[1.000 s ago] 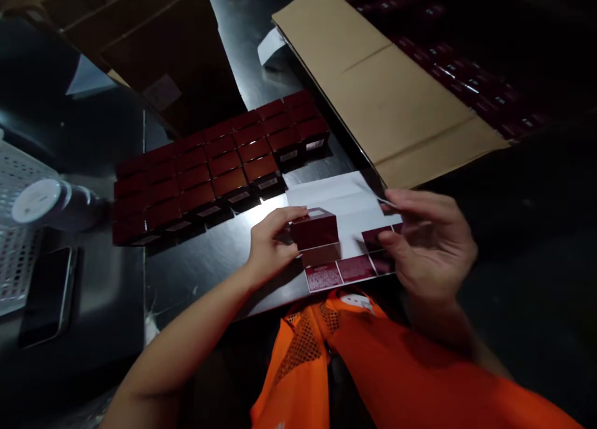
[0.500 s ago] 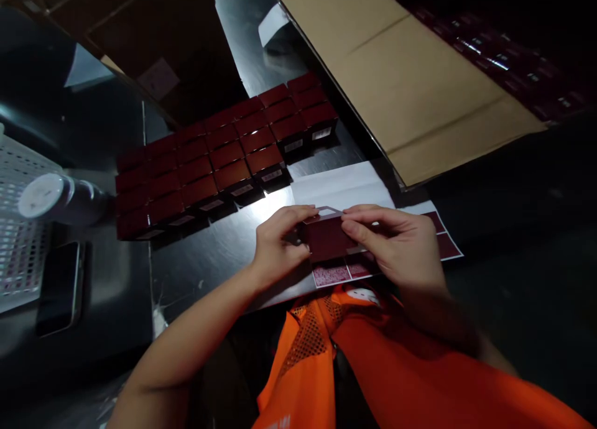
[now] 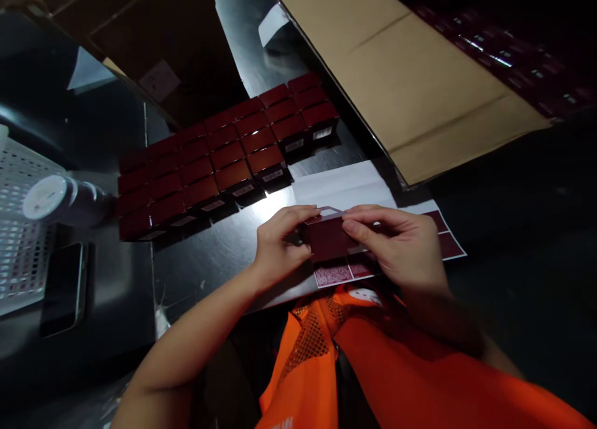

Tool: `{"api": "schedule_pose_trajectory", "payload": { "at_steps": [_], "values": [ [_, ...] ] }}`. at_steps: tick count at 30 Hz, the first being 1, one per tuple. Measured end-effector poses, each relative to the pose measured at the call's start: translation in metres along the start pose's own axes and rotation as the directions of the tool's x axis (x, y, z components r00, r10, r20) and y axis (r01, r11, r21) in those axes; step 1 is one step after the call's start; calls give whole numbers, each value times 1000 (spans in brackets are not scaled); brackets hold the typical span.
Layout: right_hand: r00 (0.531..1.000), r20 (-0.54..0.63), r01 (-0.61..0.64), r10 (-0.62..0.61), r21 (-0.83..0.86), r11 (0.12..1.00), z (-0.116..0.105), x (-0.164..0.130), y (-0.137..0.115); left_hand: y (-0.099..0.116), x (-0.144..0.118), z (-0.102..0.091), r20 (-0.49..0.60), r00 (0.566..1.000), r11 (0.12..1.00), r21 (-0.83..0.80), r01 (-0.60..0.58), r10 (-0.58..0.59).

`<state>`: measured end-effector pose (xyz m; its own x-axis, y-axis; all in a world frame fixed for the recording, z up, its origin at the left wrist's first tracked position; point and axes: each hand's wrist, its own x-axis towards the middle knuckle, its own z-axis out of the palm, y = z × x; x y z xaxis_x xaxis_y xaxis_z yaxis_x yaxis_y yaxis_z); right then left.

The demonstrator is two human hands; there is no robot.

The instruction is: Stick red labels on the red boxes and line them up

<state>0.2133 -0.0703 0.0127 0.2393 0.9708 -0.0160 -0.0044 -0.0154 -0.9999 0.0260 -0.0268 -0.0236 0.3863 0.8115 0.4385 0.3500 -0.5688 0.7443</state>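
Between my two hands is a small dark red box [image 3: 329, 237], its flap edge turned up along the far side. My left hand [image 3: 282, 242] grips its left end, fingers along the top edge and thumb low at the near corner. At the other end, my right hand [image 3: 403, 242] is closed on the box, thumb on its face and index finger along the far edge. Beneath the box lies a sheet of dark red printed labels [image 3: 332, 273] on white backing paper [image 3: 345, 183]. The fingertips partly hide the box's ends.
Rows of dark red boxes [image 3: 228, 158] stand on the metal table [image 3: 205, 267]. A large cardboard carton [image 3: 410, 87] is at the right, another carton [image 3: 140, 37] at the upper left. A white basket [image 3: 23, 211], a capped bottle [image 3: 65, 200] and a phone [image 3: 63, 289] are leftmost.
The whole view has shifted very slightly. Both hands keep the same hold on the box.
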Motion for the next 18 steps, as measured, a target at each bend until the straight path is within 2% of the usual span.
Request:
{"api": "schedule_pose_trajectory", "payload": {
  "at_steps": [7,12,16,18],
  "values": [
    [999,-10,48,-49,-25,999,2,-2,1,1,0,0,1,1000,1000,23,11,-11],
    [988,-77,124,-134,-131,984,7,-4,3,3,-1,0,-8,1000,1000,0,19,-19],
    [956,-199,186,-216,-161,969,-11,8,9,2,-2,1,23,990,984,-112,142,-140],
    [950,-162,246,-267,-138,959,-24,13,11,2,-3,1,30,976,955,-202,217,-215]
  ]
}}
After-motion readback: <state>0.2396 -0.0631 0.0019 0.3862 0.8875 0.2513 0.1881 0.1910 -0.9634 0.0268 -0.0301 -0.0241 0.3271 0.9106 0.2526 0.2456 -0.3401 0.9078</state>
